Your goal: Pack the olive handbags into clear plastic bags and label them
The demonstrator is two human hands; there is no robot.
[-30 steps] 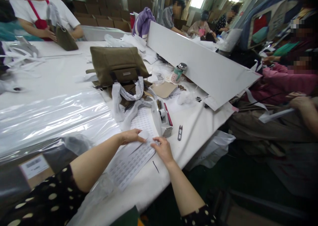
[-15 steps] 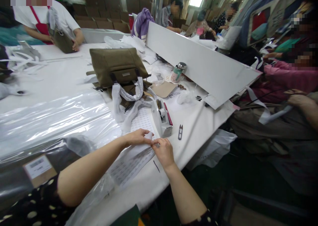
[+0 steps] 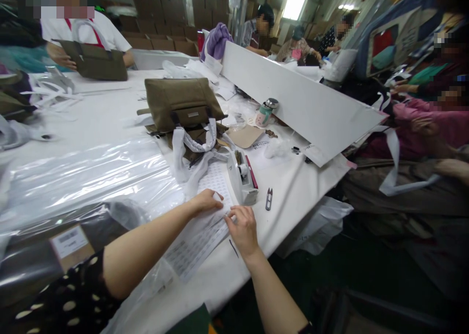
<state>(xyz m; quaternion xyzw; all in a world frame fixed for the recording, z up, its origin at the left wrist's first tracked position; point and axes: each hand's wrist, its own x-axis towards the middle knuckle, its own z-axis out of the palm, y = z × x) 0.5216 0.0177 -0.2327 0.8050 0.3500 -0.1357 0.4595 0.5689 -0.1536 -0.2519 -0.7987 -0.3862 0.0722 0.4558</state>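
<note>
My left hand (image 3: 208,202) is closed on a white paper (image 3: 205,220), which bends up at the fingertips. Close by on the right, my right hand (image 3: 242,227) pinches thumb and finger together at the paper's edge; what lies between them is too small to make out. Beneath both hands lies a printed sheet of labels (image 3: 190,256) with rows of small marks. A white tape dispenser (image 3: 236,180) stands just beyond my fingers. To its right, thread snips (image 3: 269,199) lie on the white table (image 3: 286,187).
An olive handbag (image 3: 183,104) with wrapped handles sits beyond the sheet. Clear plastic bags (image 3: 88,177) cover the left side, one over a dark bag with a barcode label (image 3: 71,241). A cup (image 3: 264,113) stands by a leaning white board (image 3: 293,89). Other people work around the table.
My hands have drawn slightly apart, the right fingertips now clear of the left ones. The co-worker across the table has turned an olive bag to hang level. The view has shifted slightly.
</note>
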